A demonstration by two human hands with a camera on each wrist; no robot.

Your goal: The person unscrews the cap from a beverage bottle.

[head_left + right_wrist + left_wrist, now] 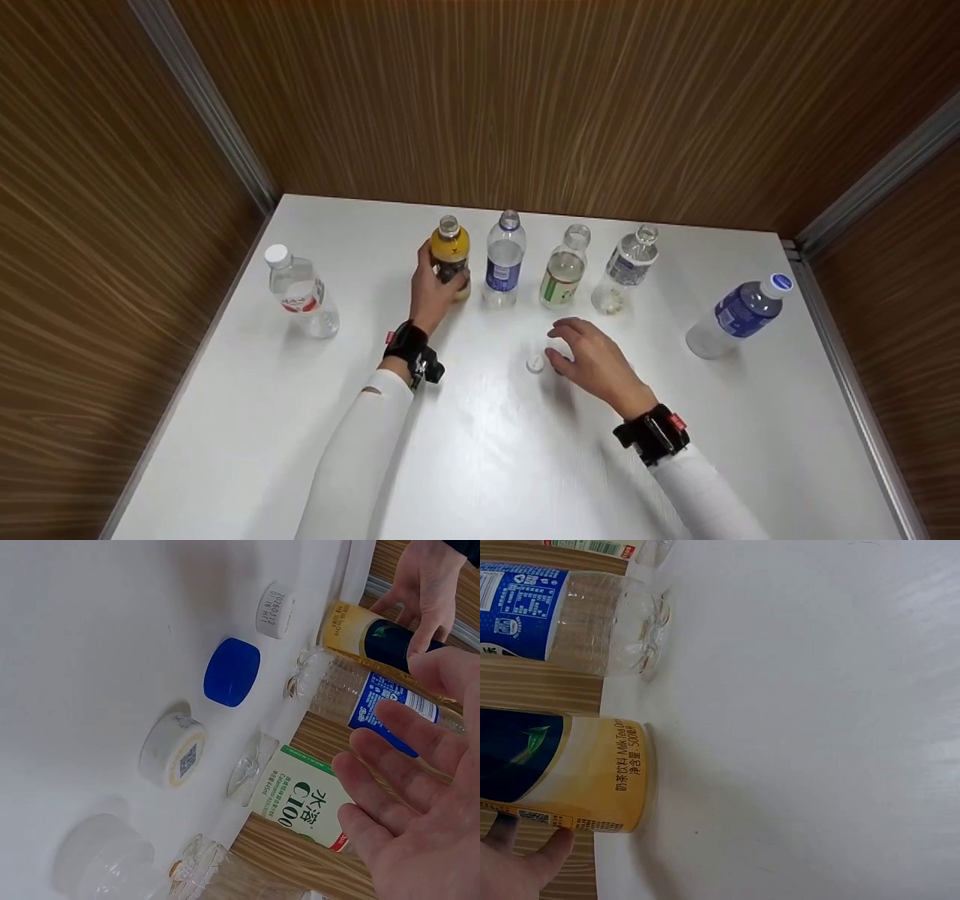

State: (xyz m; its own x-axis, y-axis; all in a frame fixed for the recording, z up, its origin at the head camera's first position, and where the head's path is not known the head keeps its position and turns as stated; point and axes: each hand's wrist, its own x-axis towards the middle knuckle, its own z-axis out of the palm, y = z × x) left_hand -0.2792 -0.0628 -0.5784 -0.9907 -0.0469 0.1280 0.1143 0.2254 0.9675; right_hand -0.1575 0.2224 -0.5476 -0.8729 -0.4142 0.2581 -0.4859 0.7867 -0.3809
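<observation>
My left hand (pixel 433 294) grips an uncapped milk tea bottle (pixel 451 244) with a yellow top and dark label, upright on the white table. Thumb and fingers wrap its sides. My right hand (pixel 595 366) hovers above the table, fingers spread and slightly bent, holding nothing. Below it in the right wrist view lie a small printed white cap (pixel 274 611), a blue cap (pixel 232 672), a larger white cap (pixel 172 750) with a square code, and a translucent cap (pixel 101 859). In the head view one white cap (pixel 535 364) shows beside the right thumb; the hand hides the others.
Right of the milk tea stand three uncapped bottles: one blue-labelled (pixel 503 274), one green-and-white-labelled (pixel 561 283), one clear (pixel 628 270). Capped bottles stand at far left (pixel 301 296) and far right (pixel 739 319). Wood-grain panels (pixel 480 105) enclose the table's back and sides.
</observation>
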